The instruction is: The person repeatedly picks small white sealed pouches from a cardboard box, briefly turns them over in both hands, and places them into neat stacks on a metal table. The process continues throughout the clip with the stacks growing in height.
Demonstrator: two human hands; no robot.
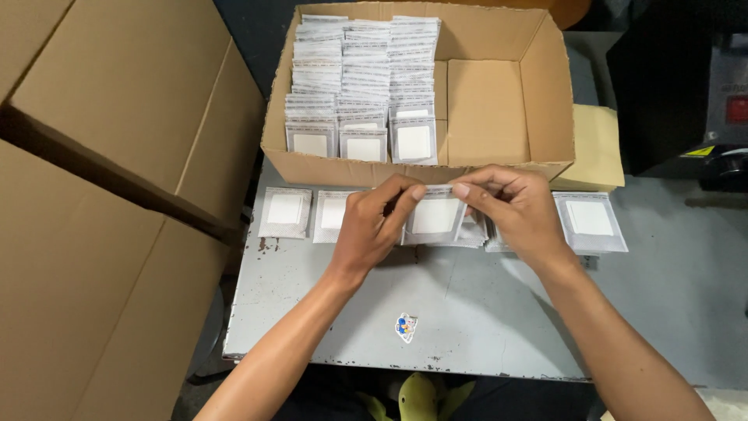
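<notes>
Both hands pinch the top edge of one clear packet with a white square pad (435, 217), held upright just above the grey table (467, 304). My left hand (372, 226) grips its upper left corner, and my right hand (518, 209) grips its upper right. Beneath and behind it lies a small pile of similar packets (471, 234). An open cardboard box (499, 109) stands directly behind the hands, with three rows of packets (362, 86) standing on edge in its left half.
Single packets lie flat on the table at the left (285, 211), beside it (333, 212) and at the right (590, 221). Large closed cartons (109, 203) fill the left side. A small sticker (405, 327) is on the table near its front edge. Dark equipment (686, 86) sits at the right.
</notes>
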